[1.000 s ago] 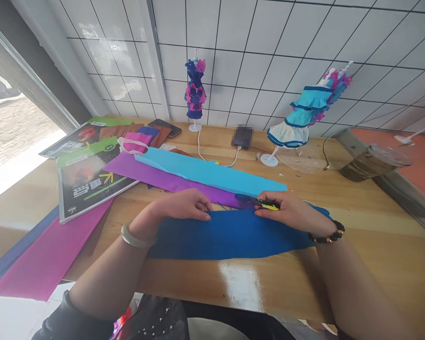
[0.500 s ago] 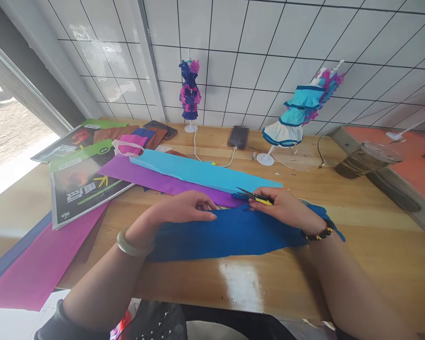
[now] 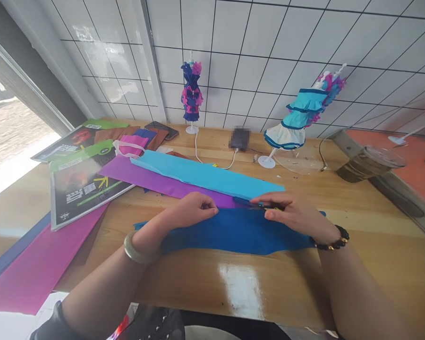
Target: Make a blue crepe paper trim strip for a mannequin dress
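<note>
A dark blue sheet of crepe paper [image 3: 233, 233] lies flat on the wooden table [image 3: 357, 264] in front of me. My left hand [image 3: 191, 210] pinches its upper edge, fingers closed on the paper. My right hand [image 3: 292, 212] grips small scissors [image 3: 250, 204] with yellow handles, blades pointing left at the paper's top edge. Behind them lie a purple sheet [image 3: 156, 182] and a light blue sheet [image 3: 205, 174].
Magazines [image 3: 78, 182] and a magenta sheet [image 3: 38, 264] lie at left. Two paper-dress mannequins [image 3: 191, 92] [image 3: 301, 118] stand by the tiled wall. A phone [image 3: 162, 128], a charger cable [image 3: 198, 151] and a plastic cup [image 3: 370, 163] sit further back.
The scissor blades have closed and dropped onto the blue sheet's top edge. The blue sheet has shifted slightly, and my left hand pinches tighter.
</note>
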Demonstrator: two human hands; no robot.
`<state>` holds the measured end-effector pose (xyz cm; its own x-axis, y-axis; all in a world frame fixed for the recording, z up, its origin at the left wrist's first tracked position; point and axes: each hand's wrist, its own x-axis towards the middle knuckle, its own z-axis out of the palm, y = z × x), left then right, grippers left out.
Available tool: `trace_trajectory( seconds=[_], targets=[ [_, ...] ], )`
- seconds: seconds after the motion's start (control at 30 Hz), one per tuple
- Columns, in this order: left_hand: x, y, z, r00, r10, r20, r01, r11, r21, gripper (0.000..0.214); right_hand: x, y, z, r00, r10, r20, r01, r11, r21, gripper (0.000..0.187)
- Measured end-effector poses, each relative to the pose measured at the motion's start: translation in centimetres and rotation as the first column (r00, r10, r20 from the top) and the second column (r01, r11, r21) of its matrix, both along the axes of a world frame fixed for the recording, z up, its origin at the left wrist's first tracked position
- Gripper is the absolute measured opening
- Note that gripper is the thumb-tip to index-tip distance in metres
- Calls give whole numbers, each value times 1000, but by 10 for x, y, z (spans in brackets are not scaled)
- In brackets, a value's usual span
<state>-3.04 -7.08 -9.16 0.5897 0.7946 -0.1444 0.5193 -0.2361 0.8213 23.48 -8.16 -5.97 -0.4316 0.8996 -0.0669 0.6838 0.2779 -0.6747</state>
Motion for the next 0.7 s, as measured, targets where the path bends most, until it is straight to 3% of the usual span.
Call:
trace_trajectory(
  seconds=[0.07, 0.17, 0.33, 0.53, 0.63, 0.7],
  targets=[
    [-1, 1, 2, 1000, 3, -3, -3, 1000, -13, 29, -1, -2, 3, 996, 81, 47, -75, 991, -114, 41],
    [-3, 2, 4, 1000, -18, 2, 18, 999, -38, 30, -2, -3, 3, 990, 102, 96, -81, 977, -198, 40],
    [-5, 1, 7, 998, -63, 14, 64, 993, -97, 30, 1, -2, 2, 985, 55, 163, -27, 985, -169, 38],
    [-4, -1, 9, 996, -88, 9, 89, 988, -128, 32, 4, 1, 0, 973, -61, 224, 73, 996, -44, 39],
    [-3, -1, 9, 996, -87, 24, 89, 986, -138, 34, 2, -2, 4, 984, -72, 164, 81, 996, -48, 38],
    [-2, -1, 8, 996, -84, 27, 87, 988, -129, 35, -2, -6, 8, 995, -13, 94, 23, 994, -107, 37]
  ],
)
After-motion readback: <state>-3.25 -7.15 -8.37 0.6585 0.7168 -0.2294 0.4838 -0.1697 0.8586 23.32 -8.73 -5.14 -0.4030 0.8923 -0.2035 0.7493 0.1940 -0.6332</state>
